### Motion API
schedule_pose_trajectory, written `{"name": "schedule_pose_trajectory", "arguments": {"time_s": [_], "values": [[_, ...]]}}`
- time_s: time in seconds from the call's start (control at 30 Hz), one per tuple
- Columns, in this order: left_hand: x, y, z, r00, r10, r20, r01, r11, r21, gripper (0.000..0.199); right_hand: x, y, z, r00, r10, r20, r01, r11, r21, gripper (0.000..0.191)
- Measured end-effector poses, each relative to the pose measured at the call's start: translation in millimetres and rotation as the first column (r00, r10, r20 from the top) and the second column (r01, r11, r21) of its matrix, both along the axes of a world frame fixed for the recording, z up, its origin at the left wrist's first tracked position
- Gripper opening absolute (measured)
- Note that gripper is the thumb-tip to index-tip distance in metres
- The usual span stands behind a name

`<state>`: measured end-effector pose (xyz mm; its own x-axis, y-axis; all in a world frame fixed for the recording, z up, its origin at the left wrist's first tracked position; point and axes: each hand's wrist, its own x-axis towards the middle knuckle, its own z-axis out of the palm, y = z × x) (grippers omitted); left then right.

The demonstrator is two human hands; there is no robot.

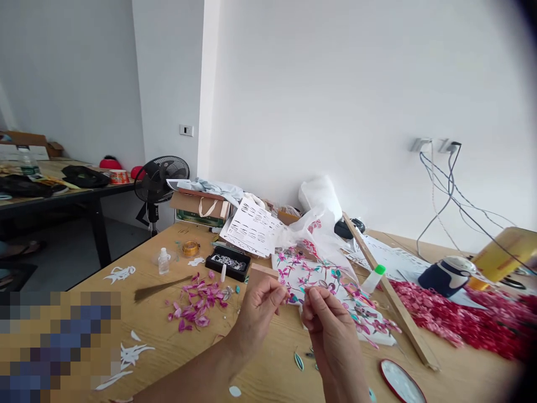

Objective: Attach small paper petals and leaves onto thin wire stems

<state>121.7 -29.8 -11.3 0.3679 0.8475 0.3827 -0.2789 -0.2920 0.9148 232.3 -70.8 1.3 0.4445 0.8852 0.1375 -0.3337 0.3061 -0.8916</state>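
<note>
My left hand (pixel 260 305) is raised over the table, thumb and fingertips pinched together. Facing it, my right hand (pixel 331 324) is pinched in the same way, with a small gap between the two. Whatever the fingertips hold is too small to make out against the coloured pieces behind. Beyond the hands, pink and teal flower pieces (pixel 331 274) lie on a white board. Loose magenta petals (pixel 199 302) are heaped left of my left hand. A small teal-edged leaf (pixel 298 361) rests on the table by my right wrist.
A wooden strip (pixel 390 296) slants across the right side, near a green-capped glue bottle (pixel 373 279) and red-pink flowers (pixel 444 313). A black tray (pixel 229 264), clear bottle (pixel 163 261) and printed sheets (pixel 254 226) stand behind. Front right is a red-rimmed round lid (pixel 401 380).
</note>
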Motion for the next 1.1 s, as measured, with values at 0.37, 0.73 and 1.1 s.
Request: {"name": "schedule_pose_trajectory", "arguments": {"time_s": [0.37,0.73,1.1], "values": [[-11,13,-2.9,0.9,0.382,-0.212,-0.048,0.569,0.821,0.018,-2,-6,-5.1,0.997,-0.051,0.066,0.05,0.999,0.01,0.021],[-7,12,0.4,0.837,0.519,-0.174,-0.051,0.391,0.919,0.02,-4,-5,-3.9,0.998,-0.039,0.049,0.04,0.999,-0.018,0.026],[-3,13,-5.5,0.872,0.453,-0.184,-0.077,0.499,0.863,0.024,-7,-5,-6.7,1.0,-0.014,0.027,0.014,1.0,-0.016,0.024]]}}
